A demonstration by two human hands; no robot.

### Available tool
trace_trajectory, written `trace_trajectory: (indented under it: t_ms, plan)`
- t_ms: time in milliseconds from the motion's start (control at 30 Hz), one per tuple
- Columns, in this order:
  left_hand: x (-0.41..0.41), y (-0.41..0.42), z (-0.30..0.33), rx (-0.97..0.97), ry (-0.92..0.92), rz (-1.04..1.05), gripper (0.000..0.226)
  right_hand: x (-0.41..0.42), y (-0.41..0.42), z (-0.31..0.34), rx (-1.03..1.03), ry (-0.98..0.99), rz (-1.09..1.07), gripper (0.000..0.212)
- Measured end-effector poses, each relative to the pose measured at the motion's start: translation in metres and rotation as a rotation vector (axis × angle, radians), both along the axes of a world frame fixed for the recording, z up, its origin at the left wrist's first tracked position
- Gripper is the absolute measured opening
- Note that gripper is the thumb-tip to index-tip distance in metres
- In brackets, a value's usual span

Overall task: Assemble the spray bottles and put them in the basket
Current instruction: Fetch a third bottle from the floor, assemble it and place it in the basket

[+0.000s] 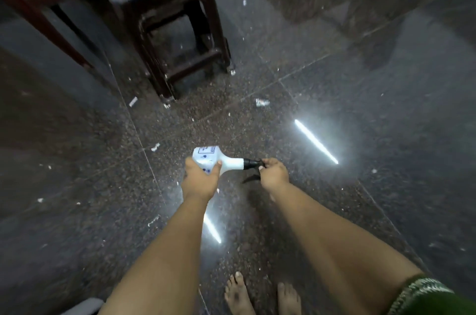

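Lying sideways in the air, the bottle [220, 161] is gripped by the left hand [200, 180]; its black sprayer [253, 164] is pinched by the right hand [274, 175].

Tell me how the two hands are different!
The left hand wraps round the fat white body of the bottle; the right hand pinches the black sprayer at the thin neck. The left grips wide, the right grips small. Both are bare and hold the same bottle, lying sideways.
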State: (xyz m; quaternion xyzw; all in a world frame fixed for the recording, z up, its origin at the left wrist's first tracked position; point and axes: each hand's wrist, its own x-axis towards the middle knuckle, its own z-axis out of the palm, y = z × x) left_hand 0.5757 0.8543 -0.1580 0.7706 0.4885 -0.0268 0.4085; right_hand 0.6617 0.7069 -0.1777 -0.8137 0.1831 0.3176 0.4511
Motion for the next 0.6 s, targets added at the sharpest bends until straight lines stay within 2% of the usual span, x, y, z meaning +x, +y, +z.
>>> trace_trajectory:
  t_ms: [167, 300, 433, 600]
  plan:
    - [0.026, -0.018, 0.145, 0.095, -0.109, -0.043, 0.067, 0.023, -0.027, 0.15, 0.122, -0.093, -0.054, 0.024]
    - [0.034, -0.041, 0.231, 0.094, -0.164, -0.172, 0.065, 0.009, -0.064, 0.242, 0.216, -0.149, -0.231, 0.023]
    - [0.037, -0.065, 0.29, 0.072, -0.158, -0.375, 0.068, -0.013, -0.103, 0.299, 0.232, -0.149, -0.37, 0.025]
    - [0.042, -0.105, 0.323, 0.062, -0.183, -0.594, 0.073, -0.037, -0.158, 0.339, 0.12, -0.214, -0.463, 0.027]
